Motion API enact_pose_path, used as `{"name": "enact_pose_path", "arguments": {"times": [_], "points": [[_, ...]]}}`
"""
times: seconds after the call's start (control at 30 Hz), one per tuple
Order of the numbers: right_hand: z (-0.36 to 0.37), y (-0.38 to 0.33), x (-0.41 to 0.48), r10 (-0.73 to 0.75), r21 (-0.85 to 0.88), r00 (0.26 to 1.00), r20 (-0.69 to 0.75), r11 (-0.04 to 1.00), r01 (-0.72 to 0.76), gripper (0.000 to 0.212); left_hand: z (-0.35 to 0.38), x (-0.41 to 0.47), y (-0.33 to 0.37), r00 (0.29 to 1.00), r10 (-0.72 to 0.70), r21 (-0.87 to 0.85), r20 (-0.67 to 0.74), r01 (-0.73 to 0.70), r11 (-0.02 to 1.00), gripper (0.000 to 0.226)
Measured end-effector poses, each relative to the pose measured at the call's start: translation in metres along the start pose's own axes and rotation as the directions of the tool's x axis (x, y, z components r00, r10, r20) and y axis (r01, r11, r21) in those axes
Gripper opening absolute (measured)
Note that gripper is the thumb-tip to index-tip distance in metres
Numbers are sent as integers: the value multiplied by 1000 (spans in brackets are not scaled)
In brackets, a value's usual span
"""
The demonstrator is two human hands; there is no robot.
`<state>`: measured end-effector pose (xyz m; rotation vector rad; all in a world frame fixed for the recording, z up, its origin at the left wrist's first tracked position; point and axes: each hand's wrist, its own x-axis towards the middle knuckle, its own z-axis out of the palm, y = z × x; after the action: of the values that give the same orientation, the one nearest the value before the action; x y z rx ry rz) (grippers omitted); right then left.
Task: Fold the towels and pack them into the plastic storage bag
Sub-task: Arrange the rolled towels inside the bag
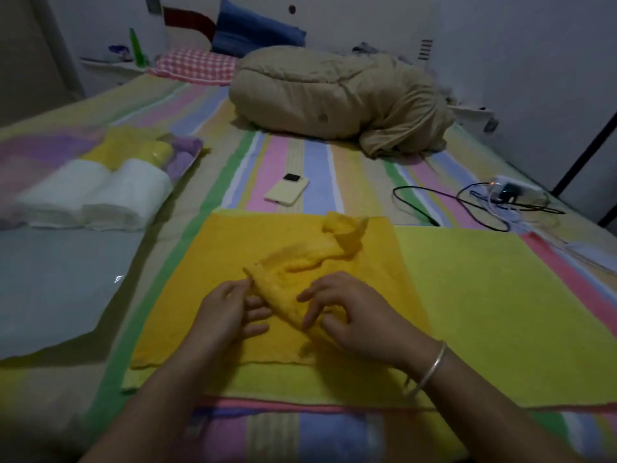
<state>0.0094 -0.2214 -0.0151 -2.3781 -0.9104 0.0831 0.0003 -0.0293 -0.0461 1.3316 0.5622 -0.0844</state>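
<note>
Orange towel lies flat on the bed right under my hands, one corner lying back over it as a rumpled diagonal ridge. Left hand pinches the ridge's tip; right hand curls its fingers round the middle. Best bet: pull it taut, match the edges, flatten before creasing. Lime towel sits underneath, spreading past my right hand. Plastic storage bag, with rolled towels in it, is well off beyond my left hand.
</note>
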Motion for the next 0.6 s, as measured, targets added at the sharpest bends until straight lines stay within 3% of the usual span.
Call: {"name": "enact_pose_path", "arguments": {"times": [0.1, 0.17, 0.23, 0.3, 0.4, 0.53, 0.6], "points": [[-6, 33, 26, 64, -69, 990, -126, 995, -73, 30, -1, 16, 4, 999, 13, 164, -36, -7, 986, 37], [-9, 65, 42, 101, -235, 970, -220, 960, -153, 38, -1, 24, 10, 997, 31, 308, -64, -10, 951, 51], [-14, 96, 56, 166, -405, 949, -269, 874, -268, 60, -2, 33, 14, 991, 104, 510, -89, -45, 859, 59], [-19, 117, 69, 234, -502, 928, -290, 788, -355, 76, -3, 43, 17, 974, 212, 703, -86, -91, 705, 65], [-27, 133, 86, 298, -393, 875, -382, 804, -446, 63, -8, 56, 22, 972, 232, 803, -20, -122, 584, 56], [-38, 134, 109, 505, 17, 773, -383, 841, -541, 34, -12, 64, 18, 952, 304, 842, 35, -192, 504, 31], [-43, 133, 117, 517, -69, 773, -367, 814, -577, 30, -16, 62, 14, 934, 357, 843, 35, -219, 491, 29]]}}
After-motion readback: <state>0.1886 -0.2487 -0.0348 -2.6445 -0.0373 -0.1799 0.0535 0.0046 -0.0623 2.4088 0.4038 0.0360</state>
